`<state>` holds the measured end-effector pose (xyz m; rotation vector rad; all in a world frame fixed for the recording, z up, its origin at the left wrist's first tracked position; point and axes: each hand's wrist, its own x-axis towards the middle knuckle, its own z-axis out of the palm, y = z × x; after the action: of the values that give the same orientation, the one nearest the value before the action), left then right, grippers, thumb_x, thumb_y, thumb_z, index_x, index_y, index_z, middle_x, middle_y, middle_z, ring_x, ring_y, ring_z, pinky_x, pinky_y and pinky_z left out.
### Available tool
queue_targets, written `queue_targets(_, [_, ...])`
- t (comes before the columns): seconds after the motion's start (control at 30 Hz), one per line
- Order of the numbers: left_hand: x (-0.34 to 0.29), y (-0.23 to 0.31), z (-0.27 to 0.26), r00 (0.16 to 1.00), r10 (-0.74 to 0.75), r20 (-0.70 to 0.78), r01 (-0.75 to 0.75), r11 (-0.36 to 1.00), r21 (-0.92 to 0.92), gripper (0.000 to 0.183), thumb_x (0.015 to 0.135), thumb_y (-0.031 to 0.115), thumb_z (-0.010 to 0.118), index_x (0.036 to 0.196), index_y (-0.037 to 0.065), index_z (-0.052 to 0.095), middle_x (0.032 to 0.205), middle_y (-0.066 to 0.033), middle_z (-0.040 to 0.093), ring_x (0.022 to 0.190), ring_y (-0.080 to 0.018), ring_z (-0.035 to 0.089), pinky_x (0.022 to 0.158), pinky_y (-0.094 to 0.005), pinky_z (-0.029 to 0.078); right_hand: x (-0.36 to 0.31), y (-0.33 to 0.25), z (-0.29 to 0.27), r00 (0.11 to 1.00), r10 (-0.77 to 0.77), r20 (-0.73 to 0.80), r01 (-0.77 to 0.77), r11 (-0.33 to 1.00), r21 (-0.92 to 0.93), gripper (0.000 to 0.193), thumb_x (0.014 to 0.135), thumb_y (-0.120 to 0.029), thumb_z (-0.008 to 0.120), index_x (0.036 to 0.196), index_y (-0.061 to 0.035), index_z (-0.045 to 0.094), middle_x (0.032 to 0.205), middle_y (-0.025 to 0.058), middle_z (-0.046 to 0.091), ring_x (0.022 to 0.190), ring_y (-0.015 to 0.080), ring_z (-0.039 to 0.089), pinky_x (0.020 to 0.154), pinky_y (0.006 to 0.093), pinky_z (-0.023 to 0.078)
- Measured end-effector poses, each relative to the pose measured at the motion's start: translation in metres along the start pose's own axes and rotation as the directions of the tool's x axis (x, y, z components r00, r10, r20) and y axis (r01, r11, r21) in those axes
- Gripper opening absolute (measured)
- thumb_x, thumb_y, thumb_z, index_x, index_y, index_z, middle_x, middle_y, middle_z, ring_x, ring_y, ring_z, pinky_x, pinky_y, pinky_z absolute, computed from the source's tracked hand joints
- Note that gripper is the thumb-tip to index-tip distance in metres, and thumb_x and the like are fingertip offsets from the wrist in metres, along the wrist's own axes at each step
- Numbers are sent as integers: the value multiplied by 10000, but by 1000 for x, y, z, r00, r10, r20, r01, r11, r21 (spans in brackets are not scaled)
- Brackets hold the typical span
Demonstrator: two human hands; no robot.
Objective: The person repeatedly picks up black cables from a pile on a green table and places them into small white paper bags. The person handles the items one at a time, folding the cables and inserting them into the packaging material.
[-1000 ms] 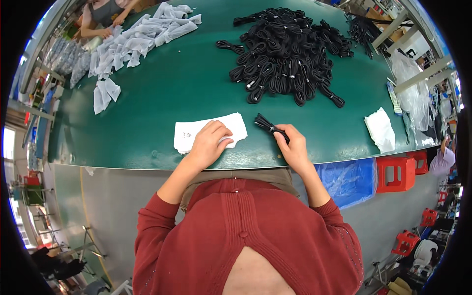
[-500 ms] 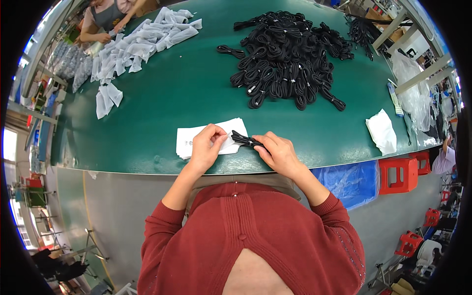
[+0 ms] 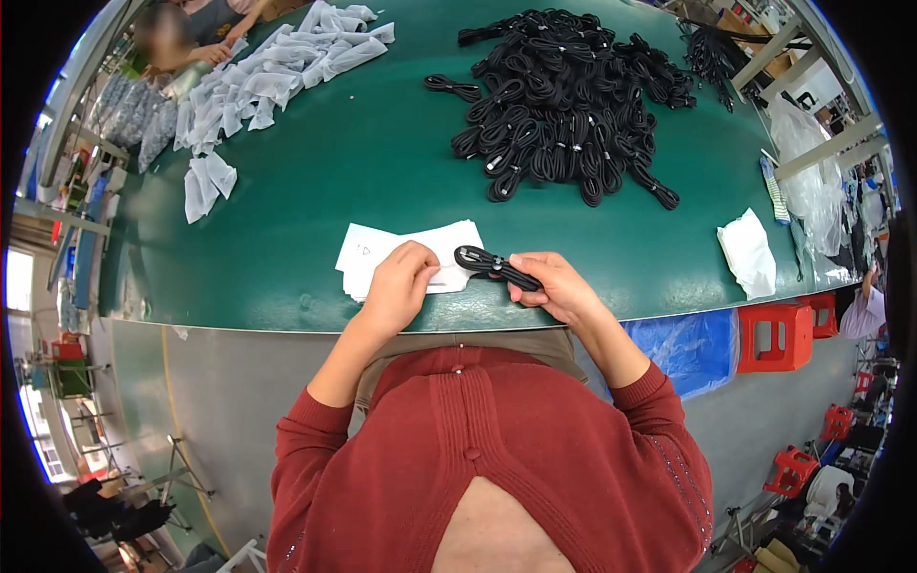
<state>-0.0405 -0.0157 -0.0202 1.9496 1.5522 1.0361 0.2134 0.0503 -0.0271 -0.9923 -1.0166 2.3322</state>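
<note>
A stack of flat white bags [image 3: 449,237] lies near the front edge of the green table. Over it is my left hand [image 3: 401,279], thumb and forefinger pinched on the edge of the top bag, which is turned askew from the stack. My right hand [image 3: 556,286] grips a coiled black cable [image 3: 504,267], tied around its middle. The cable's looped end points left, close to the bag's edge but outside it. Farther back a large heap of coiled black cables [image 3: 564,105] covers the table, with one coil lying apart at its left.
Filled whitish bags [image 3: 258,86] are piled at the far left, where another person's hands [image 3: 224,48] work. At the right lies a white plastic packet [image 3: 748,253]. Below the table's edge stand a blue-lined bin [image 3: 683,353] and a red stool [image 3: 776,339].
My right hand has shifted slightly right and turned, bringing the cable's looped end into view. The top white bag has swung askew under my left hand.
</note>
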Motion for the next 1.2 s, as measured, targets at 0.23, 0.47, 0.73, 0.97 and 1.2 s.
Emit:
queue_targets(0.23, [0,-3,6,981,-181,-68,159,955,-251,54,863,-54,609,894,-11,598,842,-92,634,708,-159,573,665,-263,476,2,0,4,997,73,27,-72,997,-35,343,1021,-225,504,1095,86,628,687,63,614,446,37,338,407,183,259])
queue_targets(0.47, [5,15,-3,999,54,-8,-54,988,-147,76,845,-60,618,877,4,595,957,-96,659,791,-177,600,658,-268,484,1,-1,12,990,136,32,-135,990,-52,343,1018,-236,523,1115,72,638,695,58,600,488,57,393,452,199,321])
queue_targets(0.73, [18,21,-14,986,165,-36,-165,986,6,87,829,-8,660,848,30,584,1006,-95,656,846,-187,577,679,-304,461,1,4,41,638,-716,283,475,77,-877,346,828,-43,723,1168,-57,659,1035,129,511,791,232,583,695,347,511])
queue_targets(0.97, [36,18,-35,999,-24,-44,11,961,-275,69,881,57,647,869,32,584,1043,-59,639,873,-113,537,741,-264,440,24,-12,63,392,-850,352,734,58,-676,450,795,-8,750,1220,-33,604,1110,139,514,838,211,596,707,321,523])
queue_targets(1.2, [108,-43,-115,888,-242,-391,-127,688,-714,167,977,147,594,1048,2,636,790,6,593,664,-60,476,592,-214,364,59,-45,25,574,-811,115,68,-93,-993,407,894,-302,678,1224,-77,603,935,166,550,767,324,622,645,406,535])
